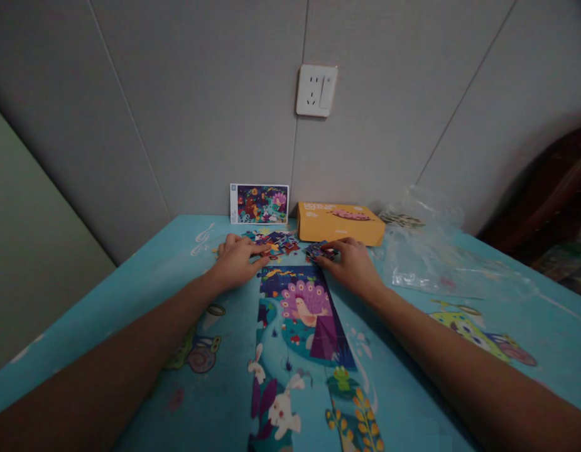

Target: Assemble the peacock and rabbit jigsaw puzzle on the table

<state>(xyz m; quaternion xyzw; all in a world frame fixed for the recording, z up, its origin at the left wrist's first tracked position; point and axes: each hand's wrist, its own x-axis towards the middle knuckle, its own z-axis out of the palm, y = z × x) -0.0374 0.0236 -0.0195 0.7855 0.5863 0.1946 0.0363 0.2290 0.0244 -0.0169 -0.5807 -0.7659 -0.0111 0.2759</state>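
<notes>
A partly assembled jigsaw puzzle (305,339) lies on the table between my forearms, showing a pink peacock, white rabbits and a frog. Table surface shows through a gap near its lower edge. Beyond it, my left hand (237,260) rests at the left side of a heap of loose puzzle pieces (284,242). Its thumb and index finger are apart, touching pieces. To the right, my right hand (353,263) has thumb and fingers around a small cluster of dark blue puzzle pieces (314,251). Exactly which pieces they grip is partly hidden.
A picture card (259,204) leans on the wall behind the heap. Beside it lies a yellow box (340,225). Clear plastic bags (431,257), one holding light-coloured pieces, spread over the right of the blue patterned tablecloth (144,295). A socket (317,91) is on the wall.
</notes>
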